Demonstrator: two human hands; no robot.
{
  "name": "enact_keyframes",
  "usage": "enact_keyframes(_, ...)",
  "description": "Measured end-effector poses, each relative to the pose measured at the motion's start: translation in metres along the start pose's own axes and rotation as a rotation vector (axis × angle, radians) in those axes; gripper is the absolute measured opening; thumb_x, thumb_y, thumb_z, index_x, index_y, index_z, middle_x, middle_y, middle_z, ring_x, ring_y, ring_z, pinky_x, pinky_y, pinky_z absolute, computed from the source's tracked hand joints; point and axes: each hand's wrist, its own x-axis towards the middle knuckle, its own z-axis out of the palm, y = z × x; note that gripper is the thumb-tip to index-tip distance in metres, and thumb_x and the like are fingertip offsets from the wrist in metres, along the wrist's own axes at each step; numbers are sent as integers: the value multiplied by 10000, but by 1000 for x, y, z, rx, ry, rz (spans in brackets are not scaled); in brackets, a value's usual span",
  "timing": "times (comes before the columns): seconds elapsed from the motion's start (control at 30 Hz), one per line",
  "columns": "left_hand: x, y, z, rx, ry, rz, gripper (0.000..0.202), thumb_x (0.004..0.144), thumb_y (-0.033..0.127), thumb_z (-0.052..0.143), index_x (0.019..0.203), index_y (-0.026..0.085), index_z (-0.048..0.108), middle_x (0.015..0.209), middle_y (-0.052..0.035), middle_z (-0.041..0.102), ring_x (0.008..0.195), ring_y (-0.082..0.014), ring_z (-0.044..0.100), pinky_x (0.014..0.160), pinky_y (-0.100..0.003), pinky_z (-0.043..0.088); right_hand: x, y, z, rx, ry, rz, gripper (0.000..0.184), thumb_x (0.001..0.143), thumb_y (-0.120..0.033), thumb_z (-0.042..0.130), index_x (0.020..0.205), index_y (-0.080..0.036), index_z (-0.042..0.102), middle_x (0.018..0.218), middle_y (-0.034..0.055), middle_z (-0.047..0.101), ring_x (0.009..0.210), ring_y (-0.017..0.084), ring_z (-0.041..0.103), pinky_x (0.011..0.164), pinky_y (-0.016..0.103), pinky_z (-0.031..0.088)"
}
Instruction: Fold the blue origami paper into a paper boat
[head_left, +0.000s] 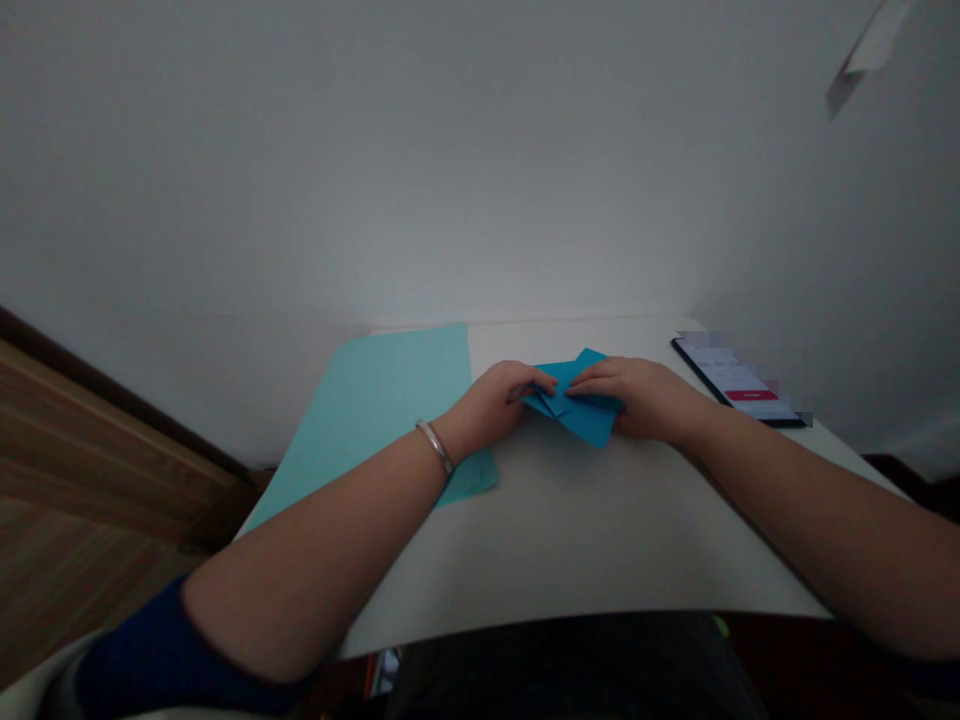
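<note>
A sheet of blue paper (592,420), folded into several layers with pointed corners, is held between both hands over the white table. My left hand (506,400) pinches its left side, fingers on top and the thumb mostly hidden. My right hand (637,395) grips the right side, fingertips resting on the upper face near the middle. Its thumb is out of sight under the paper. One corner of the paper points toward me and another points away.
Light teal sheets (390,390) lie on the left of the white table (600,560), partly beneath my left forearm. A tablet or large phone (750,385) with a lit screen lies at the right edge. Behind the table rises a pale wall (480,160); wooden furniture (97,450) stands at left.
</note>
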Motion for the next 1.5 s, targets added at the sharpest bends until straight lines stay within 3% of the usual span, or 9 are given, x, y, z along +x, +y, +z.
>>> enact_keyframes(0.2, -2, 13, -6, 68, 64, -175, 319, 814, 96, 401, 968, 192, 663, 970, -24, 696, 927, -167, 628, 876, -342, 488, 4, -18, -12, -268, -82, 60, 282, 743, -223, 615, 1001, -255, 723, 1017, 54, 717, 864, 244, 661, 691, 350, 477)
enact_keyframes(0.33, -1, 24, -10, 163, -95, -20, 243, 901, 336, 470, 970, 208, 665, 961, -43, 699, 915, -186, 623, 860, -345, 464, 7, -24, -14, -344, -92, 122, 201, 779, -297, 588, 911, -239, 729, 937, 64, 718, 803, 237, 651, 617, 331, 439)
enact_keyframes(0.47, -2, 35, -10, 386, -216, 160, 368, 824, 516, 582, 1016, 210, 651, 963, -67, 691, 907, -221, 622, 842, -370, 446, 9, -25, -12, -322, -65, 154, 178, 770, -328, 600, 870, -236, 715, 905, 59, 708, 805, 238, 641, 614, 330, 430)
enact_keyframes(0.57, -3, 36, -8, 550, -258, 176, 273, 825, 368, 593, 1035, 202, 646, 983, -71, 686, 916, -234, 622, 828, -379, 446, 9, -25, -11, -286, -40, 165, 190, 762, -318, 615, 903, -233, 711, 934, 63, 702, 841, 251, 638, 639, 342, 445)
enact_keyframes(0.7, -2, 31, -7, 714, -271, 71, 176, 805, 182, 528, 926, 164, 655, 914, -78, 690, 852, -233, 634, 758, -362, 465, 7, -23, -9, -229, -10, 159, 231, 781, -317, 614, 978, -242, 706, 985, 66, 695, 898, 259, 631, 684, 352, 468)
enact_keyframes(0.97, 0, 31, -9, 846, -207, -9, 154, 770, 235, 537, 746, 136, 654, 788, -101, 667, 724, -240, 627, 667, -370, 466, 6, -17, -11, -155, -47, 126, 216, 833, -289, 571, 991, -295, 718, 1017, 21, 706, 919, 236, 635, 700, 336, 475)
enact_keyframes(1.13, -1, 34, -8, 819, -198, -26, 221, 817, 320, 534, 802, 146, 670, 793, -90, 666, 731, -230, 631, 672, -360, 477, 7, -20, -17, -139, -105, 117, 215, 844, -283, 555, 984, -271, 719, 1040, 22, 713, 915, 218, 643, 716, 315, 461)
enact_keyframes(1.27, -3, 30, -7, 717, -202, 1, 255, 883, 340, 511, 990, 179, 678, 1037, -87, 673, 921, -219, 633, 785, -343, 492, 9, -25, -23, -165, -161, 174, 227, 867, -310, 522, 982, -266, 713, 1050, 21, 716, 914, 211, 644, 691, 294, 430)
enact_keyframes(1.5, -2, 22, -8, 676, -212, -159, 227, 901, 284, 508, 929, 162, 698, 923, -81, 697, 889, -218, 625, 817, -349, 482, 9, -19, -25, -203, -205, 385, 331, 875, -451, 461, 871, -245, 720, 780, 45, 713, 674, 198, 606, 542, 288, 313)
